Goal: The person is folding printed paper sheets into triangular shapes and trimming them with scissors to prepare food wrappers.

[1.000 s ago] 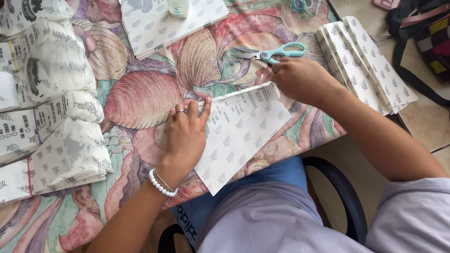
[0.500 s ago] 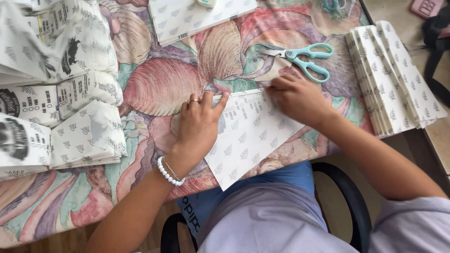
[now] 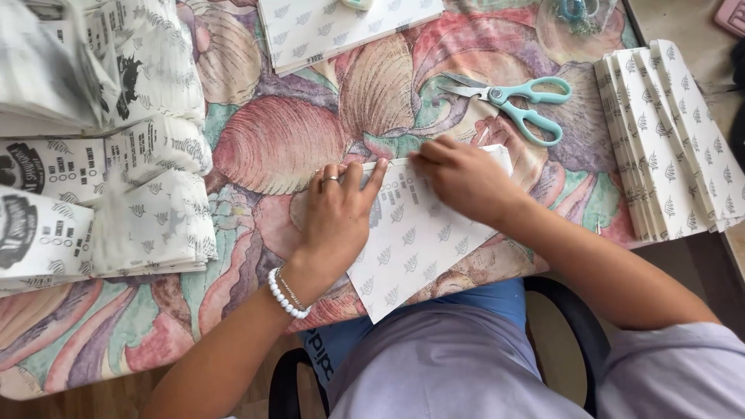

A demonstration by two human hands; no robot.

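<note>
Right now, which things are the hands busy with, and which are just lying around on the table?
In use:
- left hand, pressing flat on the paper sheet
- right hand, pressing the sheet's top edge

Lying about:
- scissors, teal handles, untouched
- stack of folded sheets at the right
- piles of printed bags at the left
- flat sheets at the top

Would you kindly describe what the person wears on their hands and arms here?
Both forearms are bare, with no gloves. The left hand has a thin ring on one finger, and at that wrist sit a bracelet of round white beads and a finer chain beside it. The right hand shows no jewellery. A short pale lilac sleeve covers the right upper arm.
</note>
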